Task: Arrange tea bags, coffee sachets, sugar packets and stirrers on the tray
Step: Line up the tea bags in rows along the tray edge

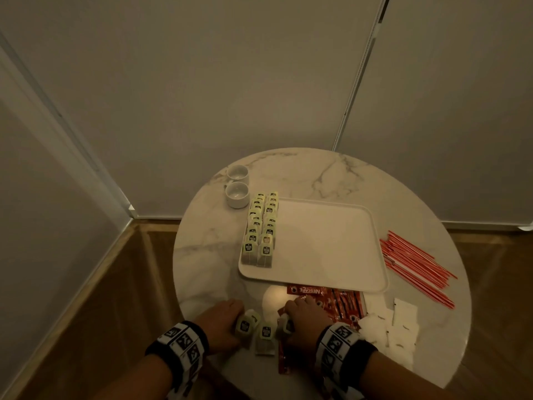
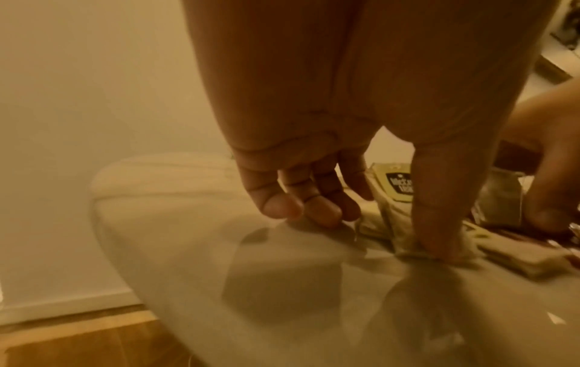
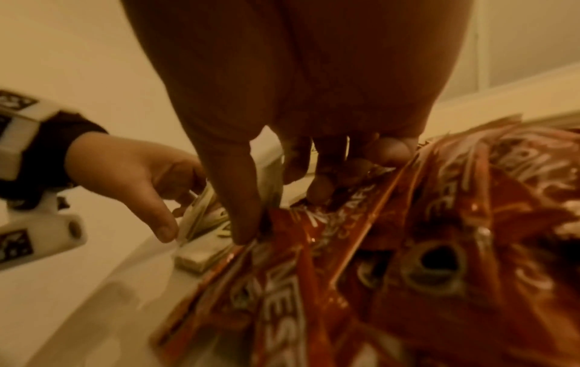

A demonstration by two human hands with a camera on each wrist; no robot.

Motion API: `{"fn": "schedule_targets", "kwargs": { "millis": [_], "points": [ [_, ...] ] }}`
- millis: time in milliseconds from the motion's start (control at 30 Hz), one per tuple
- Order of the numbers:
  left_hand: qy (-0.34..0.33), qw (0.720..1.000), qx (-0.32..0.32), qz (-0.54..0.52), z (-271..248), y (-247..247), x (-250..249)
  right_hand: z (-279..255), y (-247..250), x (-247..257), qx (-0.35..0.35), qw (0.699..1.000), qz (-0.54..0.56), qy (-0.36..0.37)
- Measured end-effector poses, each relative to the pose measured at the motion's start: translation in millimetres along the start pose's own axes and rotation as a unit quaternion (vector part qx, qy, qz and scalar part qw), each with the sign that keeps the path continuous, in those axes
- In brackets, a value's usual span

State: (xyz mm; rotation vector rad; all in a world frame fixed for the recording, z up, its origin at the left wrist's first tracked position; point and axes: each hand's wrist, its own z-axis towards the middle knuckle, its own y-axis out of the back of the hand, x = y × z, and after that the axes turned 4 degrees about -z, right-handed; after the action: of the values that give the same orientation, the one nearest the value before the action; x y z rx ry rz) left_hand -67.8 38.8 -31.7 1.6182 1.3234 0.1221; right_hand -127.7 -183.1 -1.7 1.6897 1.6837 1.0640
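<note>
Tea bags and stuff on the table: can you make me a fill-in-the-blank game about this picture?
1. The rows of tea bags stand along the ____ side of the tray.
2. The stirrers lying on the table are ____ in colour.
3. Beyond the tray stand ____ white cups.
4. The left hand and the right hand are both picking up loose ____ near the table's front edge.

Missing words: left; red; two; tea bags

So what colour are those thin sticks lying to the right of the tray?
The stirrers are orange-red, seen best in the head view.
</note>
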Motion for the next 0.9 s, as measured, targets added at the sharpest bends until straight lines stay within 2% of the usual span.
{"fn": "schedule_targets", "kwargs": {
  "millis": [200, 300, 400, 500, 600, 700, 900],
  "points": [
    [0.031, 0.994, -0.005, -0.107, 6.6, 13.8, 6.9, 4.7, 14.4, -9.0, 0.026, 0.989, 0.144, 0.007],
    [0.028, 0.970, -0.035, -0.239, 8.0, 28.0, 8.1, 9.4, 31.7, -14.6, -0.016, 0.972, 0.233, -0.005],
    [0.046, 0.938, -0.096, -0.330, 18.2, 41.7, 8.3, 22.6, 53.4, -17.5, -0.076, 0.932, 0.350, -0.051],
    [0.086, 0.923, -0.182, -0.327, 37.0, 53.2, 5.7, 43.6, 70.9, -15.0, -0.106, 0.891, 0.431, -0.101],
    [0.107, 0.911, -0.237, -0.319, 57.8, 63.6, 3.1, 70.5, 72.0, -10.1, -0.115, 0.886, 0.426, -0.141],
    [0.132, 0.913, -0.248, -0.295, 74.4, 68.0, 1.2, 92.4, 62.9, -0.9, -0.110, 0.876, 0.441, -0.162],
    [0.146, 0.924, -0.239, -0.261, 90.3, 62.9, 3.0, 110.1, 51.1, 9.8, -0.117, 0.894, 0.400, -0.166]
  ]
}}
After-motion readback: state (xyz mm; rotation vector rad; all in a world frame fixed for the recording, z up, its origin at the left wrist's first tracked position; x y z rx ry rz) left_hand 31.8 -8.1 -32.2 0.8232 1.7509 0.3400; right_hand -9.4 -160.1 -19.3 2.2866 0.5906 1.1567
